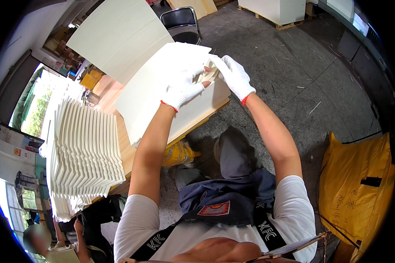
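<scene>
Both hands wear white gloves with red cuffs and work at the far right corner of a tall stack of white card sheets [140,103]. My left hand [183,85] lies over the top of the stack, its bare thumb and fingertip apart beside the lifted edges. My right hand [237,78] reaches around the corner, its fingers bent and closed on white card edges [213,74]. Several edges fan apart between the hands. The right fingertips are partly hidden by the card and glove.
Left of the stack, folded white card pieces [85,149] stand in a large pile on the wooden table [125,136]. A big white panel [118,37] rises behind. A black chair [180,26] stands beyond; a yellow bag [355,188] sits right. Another person [68,250] is at lower left.
</scene>
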{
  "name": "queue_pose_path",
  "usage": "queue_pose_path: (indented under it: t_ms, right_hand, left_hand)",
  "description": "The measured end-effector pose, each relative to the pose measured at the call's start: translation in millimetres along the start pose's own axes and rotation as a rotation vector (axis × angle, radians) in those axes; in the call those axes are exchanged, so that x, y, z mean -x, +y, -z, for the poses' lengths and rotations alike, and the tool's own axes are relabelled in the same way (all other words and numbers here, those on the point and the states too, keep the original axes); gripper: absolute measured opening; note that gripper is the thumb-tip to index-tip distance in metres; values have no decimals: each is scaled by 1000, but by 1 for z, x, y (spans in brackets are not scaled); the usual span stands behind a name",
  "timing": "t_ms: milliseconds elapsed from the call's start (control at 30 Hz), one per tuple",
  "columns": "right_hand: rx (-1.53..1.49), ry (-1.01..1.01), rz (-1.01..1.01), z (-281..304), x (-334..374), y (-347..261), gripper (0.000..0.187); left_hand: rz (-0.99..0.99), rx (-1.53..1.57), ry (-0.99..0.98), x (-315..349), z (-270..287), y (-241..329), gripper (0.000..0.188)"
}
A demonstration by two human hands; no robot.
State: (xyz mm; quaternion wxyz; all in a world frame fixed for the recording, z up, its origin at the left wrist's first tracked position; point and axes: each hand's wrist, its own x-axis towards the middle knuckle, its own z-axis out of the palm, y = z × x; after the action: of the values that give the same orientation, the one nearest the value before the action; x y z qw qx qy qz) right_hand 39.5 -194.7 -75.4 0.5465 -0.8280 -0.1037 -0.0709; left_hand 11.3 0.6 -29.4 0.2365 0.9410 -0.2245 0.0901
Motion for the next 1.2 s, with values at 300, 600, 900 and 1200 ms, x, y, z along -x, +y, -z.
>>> queue_pose_path:
  t_ms: [300,600,900,1200]
  right_hand:
    - [757,30,444,19,8,5,40]
    - [280,-37,80,9,5,-2,43]
    - [392,97,91,11,11,-5,53]
    - [642,24,204,10,9,7,54]
  left_hand:
    - [-50,16,3,0,3,-3,29]
    - [34,18,-27,1,3,2,29]
    - [-129,-54,57,1,1,-4,32]
    - [-227,-242,200,11,-2,7,34]
